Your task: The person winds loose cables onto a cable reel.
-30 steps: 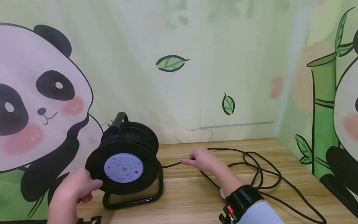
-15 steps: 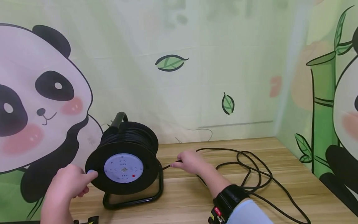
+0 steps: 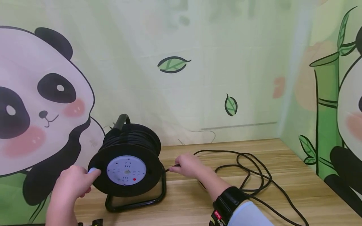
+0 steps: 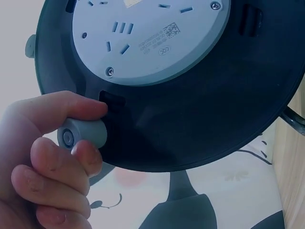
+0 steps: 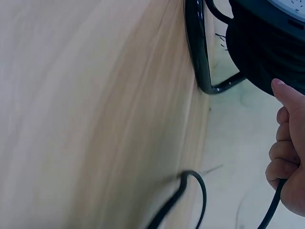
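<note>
A black cable reel (image 3: 97, 183) with a pale socket panel (image 3: 126, 170) stands on its tubular frame at the left of the table. My left hand (image 3: 74, 182) pinches the small grey knob (image 4: 88, 133) on the reel's front disc, with thumb and index finger around it. To the right of the reel, my right hand (image 3: 188, 165) holds the black cable (image 3: 261, 168), fingers curled around it, close to where it runs onto the drum. In the right wrist view the cable leaves the lower side of the fist (image 5: 288, 148). Wound turns fill the drum.
Loose loops of cable lie across the right part of the wooden table (image 3: 192, 201). Behind the table hangs a printed cloth (image 3: 198, 94) with pandas and leaves. The reel's carrying handle (image 3: 122, 121) rises at its back.
The reel's front disc has turned slightly clockwise, and my left hand has risen with the knob. My right hand has shifted left towards the reel, and the loose cable loops have slid left.
</note>
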Demonstrator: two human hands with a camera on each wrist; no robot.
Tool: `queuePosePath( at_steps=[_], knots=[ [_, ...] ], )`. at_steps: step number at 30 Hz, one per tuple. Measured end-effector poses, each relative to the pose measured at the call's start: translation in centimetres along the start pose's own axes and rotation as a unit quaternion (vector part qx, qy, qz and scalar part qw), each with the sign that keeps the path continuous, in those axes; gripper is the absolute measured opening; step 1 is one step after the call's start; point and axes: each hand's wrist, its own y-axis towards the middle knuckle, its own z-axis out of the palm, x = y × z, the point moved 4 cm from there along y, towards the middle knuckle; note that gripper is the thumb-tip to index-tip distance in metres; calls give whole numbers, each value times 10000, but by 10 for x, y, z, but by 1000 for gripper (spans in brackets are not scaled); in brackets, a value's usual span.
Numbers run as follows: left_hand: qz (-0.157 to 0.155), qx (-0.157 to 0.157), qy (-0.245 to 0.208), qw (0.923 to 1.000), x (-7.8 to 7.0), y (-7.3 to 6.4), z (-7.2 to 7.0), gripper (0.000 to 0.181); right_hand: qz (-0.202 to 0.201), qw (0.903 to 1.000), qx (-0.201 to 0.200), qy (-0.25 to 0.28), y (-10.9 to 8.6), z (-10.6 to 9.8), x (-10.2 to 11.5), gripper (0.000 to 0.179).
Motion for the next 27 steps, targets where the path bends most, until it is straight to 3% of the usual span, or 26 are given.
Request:
queuePosePath(
  at_steps=[7,27],
  knots=[
    [29,-128,94,9999,0,0,-3,51,206,9992,190,268,-14,-16,-19,47],
    [63,-162,114,9998,2,2,-2,54,996,9880,64,1181,-69,-63,-103,46]
  ],
)
